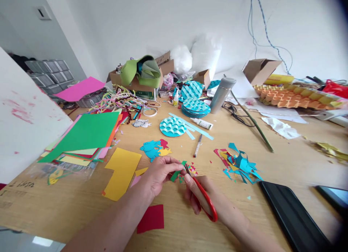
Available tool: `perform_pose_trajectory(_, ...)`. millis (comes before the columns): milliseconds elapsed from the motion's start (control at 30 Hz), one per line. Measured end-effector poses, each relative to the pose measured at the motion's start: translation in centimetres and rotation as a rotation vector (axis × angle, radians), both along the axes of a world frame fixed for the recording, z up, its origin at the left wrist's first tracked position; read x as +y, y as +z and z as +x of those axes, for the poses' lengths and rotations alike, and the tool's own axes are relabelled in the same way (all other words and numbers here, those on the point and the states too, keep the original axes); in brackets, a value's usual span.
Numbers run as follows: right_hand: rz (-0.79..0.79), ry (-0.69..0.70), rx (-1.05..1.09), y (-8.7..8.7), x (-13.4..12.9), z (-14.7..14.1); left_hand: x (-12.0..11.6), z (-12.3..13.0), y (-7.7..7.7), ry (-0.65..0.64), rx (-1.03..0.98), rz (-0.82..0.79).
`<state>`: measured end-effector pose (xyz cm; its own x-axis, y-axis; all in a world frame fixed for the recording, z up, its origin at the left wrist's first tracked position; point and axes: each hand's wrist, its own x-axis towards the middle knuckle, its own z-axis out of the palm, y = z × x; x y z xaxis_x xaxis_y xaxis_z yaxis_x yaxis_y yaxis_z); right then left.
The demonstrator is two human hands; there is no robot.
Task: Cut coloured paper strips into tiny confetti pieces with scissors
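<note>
**Narrow green paper strip (175, 175) at lower centre, in left hand (161, 172)**

Upper centre: brown cardboard box (115, 77) containing green felt-like sheets (128, 73). Lower right: black rectangular device (290, 212), cut off by the bottom edge. Lower centre: right hand (192, 194) grips red-handled metal scissors (206, 197), blades at the strip. Left hand pinches the strip; fingers partly hide it.

Bright, even light washes the white wall (130, 24) and bench (231, 223); shadows look soft. A pale glare patch marks the floor (24, 241). Wide-angle distortion stretches the edges; the right corners darken.
</note>
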<state>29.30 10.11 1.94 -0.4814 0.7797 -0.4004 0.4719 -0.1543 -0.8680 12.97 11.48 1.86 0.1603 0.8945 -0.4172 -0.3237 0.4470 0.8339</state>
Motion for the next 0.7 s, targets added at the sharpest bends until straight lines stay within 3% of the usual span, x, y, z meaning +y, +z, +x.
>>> perform_pose_trajectory(700,-0.046,-0.045,0.022,0.34,-0.05,-0.08,-0.22,0.34,0.04,-0.016,-0.006,-0.015)
